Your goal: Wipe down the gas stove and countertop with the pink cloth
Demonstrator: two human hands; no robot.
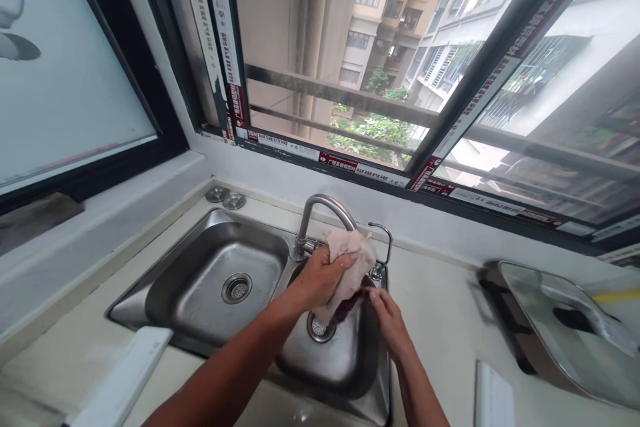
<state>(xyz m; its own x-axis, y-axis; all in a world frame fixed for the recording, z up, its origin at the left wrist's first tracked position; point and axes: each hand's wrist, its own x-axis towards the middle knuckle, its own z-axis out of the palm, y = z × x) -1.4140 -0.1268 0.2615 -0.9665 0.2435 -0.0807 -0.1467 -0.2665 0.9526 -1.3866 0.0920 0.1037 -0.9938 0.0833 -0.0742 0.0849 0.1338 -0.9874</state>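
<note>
Over the right basin [333, 370] of a steel double sink, my left hand [323, 277] is closed around a pale pink cloth [354, 263], thumb on top. The cloth hangs bunched just in front of the curved faucet [327, 200] and covers part of it. Its lower end shows a dark purplish part [347, 309], slightly blurred; whether this is the same cloth or a second piece, I cannot tell. My right hand [389, 321] pinches the edge of that dark part at the basin's right side. A drain strainer [320, 329] shows partly below the cloth.
The left basin [187, 280] has its own drain [237, 288]. Two round metal strainers [226, 197] lie at the back left corner. A thin second tap [389, 240] stands right of the faucet. A lidded electric pan [550, 327] and white objects [493, 397] sit on the counter.
</note>
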